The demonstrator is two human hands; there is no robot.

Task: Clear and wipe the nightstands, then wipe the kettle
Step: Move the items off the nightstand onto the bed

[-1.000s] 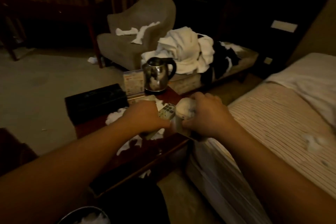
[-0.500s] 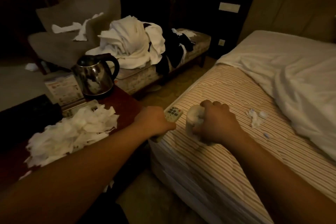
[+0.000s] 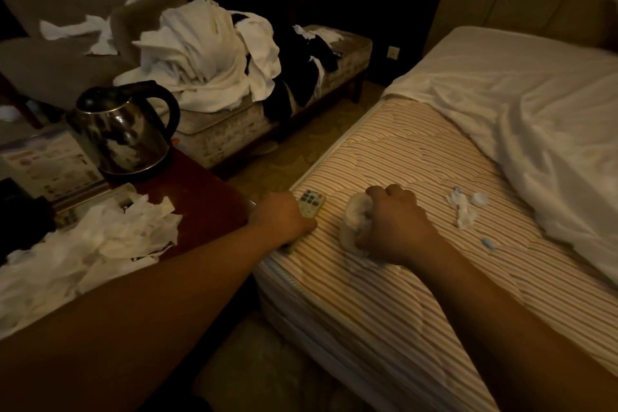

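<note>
You are clearing the nightstand: your left hand is gripping the remote at frame centre on the mattress, your right hand is clutching a tissue wad; next, release both there

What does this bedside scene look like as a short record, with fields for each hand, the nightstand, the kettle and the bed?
left hand: grips a remote control at the mattress edge
right hand: grips a wad of white tissue, resting on the mattress
nightstand: dark red wood, pile of torn tissue on it
kettle: steel with black handle, upright at the nightstand's back
bed: striped mattress bared, white sheet pulled back, small scraps on the stripes
</note>
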